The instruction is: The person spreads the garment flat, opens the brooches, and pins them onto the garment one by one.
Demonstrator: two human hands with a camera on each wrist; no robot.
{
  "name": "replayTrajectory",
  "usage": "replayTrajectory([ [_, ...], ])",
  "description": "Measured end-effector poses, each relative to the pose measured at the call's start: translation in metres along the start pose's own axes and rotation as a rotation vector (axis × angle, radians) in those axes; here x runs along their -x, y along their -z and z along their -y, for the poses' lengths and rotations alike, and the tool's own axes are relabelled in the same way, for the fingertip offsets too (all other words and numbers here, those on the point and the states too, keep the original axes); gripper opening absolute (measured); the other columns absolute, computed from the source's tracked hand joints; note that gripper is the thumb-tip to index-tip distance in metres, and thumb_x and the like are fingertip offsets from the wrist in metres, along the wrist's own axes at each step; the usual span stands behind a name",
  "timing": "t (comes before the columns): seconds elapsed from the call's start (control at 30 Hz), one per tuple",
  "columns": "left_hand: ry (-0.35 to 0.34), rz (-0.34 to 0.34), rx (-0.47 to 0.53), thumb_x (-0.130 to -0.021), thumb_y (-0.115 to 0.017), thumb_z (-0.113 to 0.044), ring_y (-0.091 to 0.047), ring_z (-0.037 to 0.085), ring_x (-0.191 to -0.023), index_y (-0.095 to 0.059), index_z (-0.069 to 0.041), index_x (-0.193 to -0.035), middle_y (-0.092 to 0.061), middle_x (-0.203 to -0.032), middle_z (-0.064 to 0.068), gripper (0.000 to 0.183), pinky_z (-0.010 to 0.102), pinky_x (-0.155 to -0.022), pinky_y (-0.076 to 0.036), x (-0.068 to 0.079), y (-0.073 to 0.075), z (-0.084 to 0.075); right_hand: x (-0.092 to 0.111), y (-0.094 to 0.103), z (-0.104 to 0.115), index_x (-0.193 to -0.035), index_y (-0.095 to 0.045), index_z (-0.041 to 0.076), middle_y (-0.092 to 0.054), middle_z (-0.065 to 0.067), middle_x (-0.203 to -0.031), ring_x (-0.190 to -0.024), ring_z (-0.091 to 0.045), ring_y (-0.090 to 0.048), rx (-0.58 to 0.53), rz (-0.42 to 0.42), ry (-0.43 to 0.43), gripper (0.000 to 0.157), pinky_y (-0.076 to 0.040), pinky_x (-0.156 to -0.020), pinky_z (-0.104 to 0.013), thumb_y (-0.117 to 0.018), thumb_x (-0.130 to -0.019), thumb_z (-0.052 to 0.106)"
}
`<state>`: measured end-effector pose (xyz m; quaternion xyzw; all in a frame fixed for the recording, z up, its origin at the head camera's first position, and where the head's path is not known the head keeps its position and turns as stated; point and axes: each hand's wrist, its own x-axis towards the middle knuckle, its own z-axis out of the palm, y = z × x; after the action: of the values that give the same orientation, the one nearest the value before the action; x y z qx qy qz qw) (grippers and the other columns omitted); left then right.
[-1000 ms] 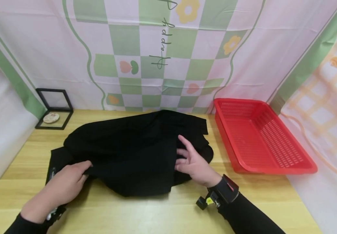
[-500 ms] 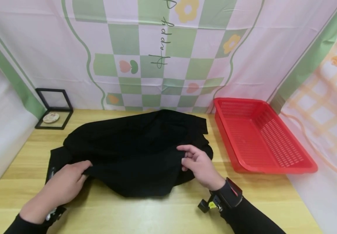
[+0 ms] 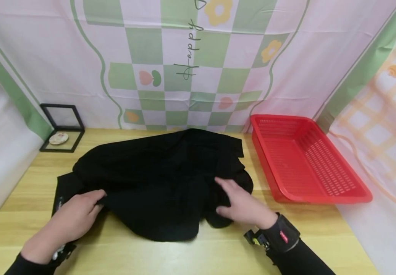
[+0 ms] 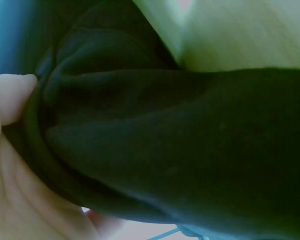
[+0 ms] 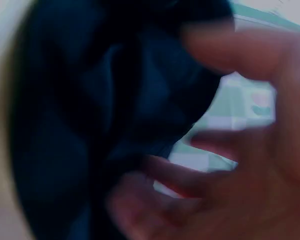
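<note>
A black garment [image 3: 149, 179] lies loosely spread and folded over itself across the middle of the table, seen in the head view. My left hand [image 3: 79, 212] pinches its near left edge; in the left wrist view thumb and fingers hold a fold of the black garment [image 4: 140, 125]. Over the garment's right end is my right hand [image 3: 244, 204], with thumb and fingers spread apart. The right wrist view, blurred, shows that hand's fingers [image 5: 140, 205] parted beside the dark cloth, pinching none of it.
A red plastic basket [image 3: 270, 172] stands to the right of the garment. At the back left, an open black frame [image 3: 77, 139] holds a pale round disc [image 3: 58, 138]. Behind the wooden table [image 3: 143, 259] hangs a checkered curtain [image 3: 177, 49].
My right hand has moved right and nearer to me, its fingers spreading. The garment's near right part has dropped open, with a rounded flap now showing. My left hand keeps its hold.
</note>
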<state>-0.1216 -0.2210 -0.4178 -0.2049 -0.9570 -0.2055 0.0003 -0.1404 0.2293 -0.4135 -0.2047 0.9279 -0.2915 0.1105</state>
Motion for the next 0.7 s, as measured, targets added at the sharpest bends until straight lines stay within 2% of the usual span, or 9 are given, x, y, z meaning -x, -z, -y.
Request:
replayTrajectory([
  [0.07,-0.002,-0.001,0.001,-0.098,-0.059,-0.006,-0.063,0.035,-0.11,-0.066,-0.008,-0.113,-0.067,-0.117,0.012,0.018,0.054,-0.091,-0.049,0.0,-0.001,0.0,0.002,-0.009,-0.001,-0.149,-0.043,0.004,-0.04,-0.021,-0.148,-0.131,-0.037,-0.043,0.216,0.067,-0.042,0.082,-0.039,-0.104,-0.053,-0.08,-0.082,0.031],
  [0.17,-0.008,-0.005,0.002,-0.098,-0.059,-0.006,-0.063,0.033,-0.109,-0.066,-0.01,-0.111,-0.067,-0.116,0.01,0.016,0.053,-0.09,-0.049,0.0,-0.003,0.0,0.005,-0.021,-0.001,-0.139,-0.053,0.0,-0.041,-0.026,-0.146,-0.133,-0.041,-0.041,0.384,0.09,-0.038,0.073,-0.038,-0.103,-0.057,-0.08,-0.082,0.035],
  [0.27,-0.013,-0.002,0.004,-0.098,-0.059,-0.006,-0.064,0.033,-0.108,-0.066,-0.01,-0.11,-0.067,-0.115,0.009,0.015,0.053,-0.09,-0.05,-0.001,-0.003,0.0,0.005,-0.024,-0.004,-0.125,-0.062,0.0,-0.051,-0.026,-0.135,-0.121,-0.039,-0.053,0.463,-0.002,0.032,0.046,-0.046,-0.096,-0.054,-0.075,-0.086,0.021],
  [0.37,-0.007,0.006,0.005,-0.097,-0.059,-0.006,-0.064,0.033,-0.107,-0.066,-0.01,-0.109,-0.067,-0.114,0.01,0.014,0.053,-0.089,-0.05,0.0,-0.003,0.0,0.006,-0.015,-0.011,-0.106,-0.064,0.005,-0.062,-0.016,-0.11,-0.096,-0.029,-0.063,0.487,-0.11,0.079,0.02,-0.054,-0.081,-0.044,-0.066,-0.085,0.004],
  [0.47,0.003,0.004,0.0,-0.098,-0.059,-0.006,-0.063,0.035,-0.108,-0.067,-0.008,-0.111,-0.067,-0.116,0.012,0.016,0.054,-0.09,-0.049,0.001,-0.002,0.001,0.01,0.002,-0.015,-0.095,-0.061,0.007,-0.061,-0.008,-0.088,-0.075,-0.025,-0.062,0.483,-0.282,0.051,0.02,-0.054,-0.065,-0.04,-0.059,-0.079,-0.005],
  [0.57,0.007,-0.004,-0.006,-0.098,-0.058,-0.005,-0.062,0.038,-0.111,-0.066,-0.005,-0.115,-0.066,-0.119,0.015,0.019,0.055,-0.092,-0.048,0.002,-0.001,0.003,0.015,0.02,-0.016,-0.093,-0.062,0.003,-0.061,-0.012,-0.081,-0.069,-0.032,-0.062,0.495,-0.495,-0.028,0.021,-0.051,-0.057,-0.046,-0.054,-0.077,-0.009],
  [0.63,0.001,-0.003,-0.002,-0.097,-0.059,-0.004,-0.062,0.037,-0.11,-0.067,-0.006,-0.114,-0.066,-0.118,0.014,0.019,0.055,-0.092,-0.048,0.002,-0.001,0.003,0.018,0.027,-0.016,-0.097,-0.065,-0.001,-0.062,-0.015,-0.084,-0.07,-0.035,-0.062,0.531,-0.537,-0.073,0.023,-0.051,-0.057,-0.048,-0.055,-0.079,-0.009],
  [0.7,-0.004,0.02,0.005,-0.097,-0.059,-0.004,-0.063,0.035,-0.109,-0.068,-0.008,-0.113,-0.067,-0.116,0.012,0.019,0.055,-0.091,-0.048,0.001,0.0,0.002,0.021,0.029,-0.015,-0.102,-0.068,-0.003,-0.064,-0.018,-0.089,-0.079,-0.037,-0.063,0.595,-0.482,-0.097,0.025,-0.053,-0.06,-0.049,-0.057,-0.08,-0.009],
])
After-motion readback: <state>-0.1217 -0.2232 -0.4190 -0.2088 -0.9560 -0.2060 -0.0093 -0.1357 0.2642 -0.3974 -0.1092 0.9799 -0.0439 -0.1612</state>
